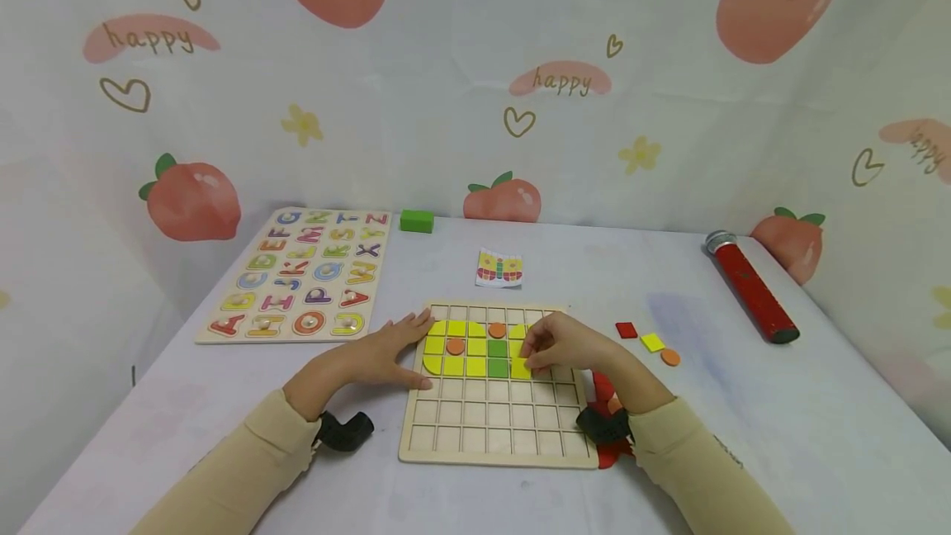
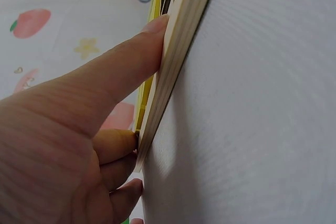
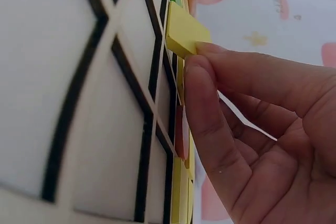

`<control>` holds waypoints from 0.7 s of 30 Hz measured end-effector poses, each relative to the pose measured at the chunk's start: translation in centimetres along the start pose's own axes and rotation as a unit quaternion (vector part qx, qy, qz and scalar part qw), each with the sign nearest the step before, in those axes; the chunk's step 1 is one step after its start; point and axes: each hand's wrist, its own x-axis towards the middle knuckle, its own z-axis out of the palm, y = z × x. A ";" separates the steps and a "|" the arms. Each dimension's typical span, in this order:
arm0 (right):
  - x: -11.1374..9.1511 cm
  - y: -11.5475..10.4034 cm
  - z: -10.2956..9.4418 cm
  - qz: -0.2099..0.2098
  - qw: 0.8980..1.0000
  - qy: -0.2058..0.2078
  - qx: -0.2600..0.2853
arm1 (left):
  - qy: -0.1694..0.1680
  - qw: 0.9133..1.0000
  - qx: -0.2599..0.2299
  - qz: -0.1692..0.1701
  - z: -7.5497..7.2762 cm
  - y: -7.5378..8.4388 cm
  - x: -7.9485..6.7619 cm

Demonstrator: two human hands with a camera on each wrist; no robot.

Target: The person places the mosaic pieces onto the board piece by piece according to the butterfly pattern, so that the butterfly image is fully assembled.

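Note:
A wooden grid board lies flat, its upper rows partly filled with yellow tiles, green square tiles and orange discs. Between thumb and index finger, my right hand pinches a yellow square tile, which tilts above the grid just right of the green tiles. My left hand rests on the board's left edge with fingers spread. In the left wrist view its thumb presses that edge. The right palm hides part of the board's upper right.
A small butterfly pattern card lies behind the board. To the left is an alphabet puzzle board, near a green block. At right are a red tile, yellow tile, orange disc and red microphone.

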 end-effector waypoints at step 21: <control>0.3 0.4 0.4 -0.004 0.999 0.033 -0.024 | 0.002 1.000 0.005 0.012 0.1 -0.1 0.0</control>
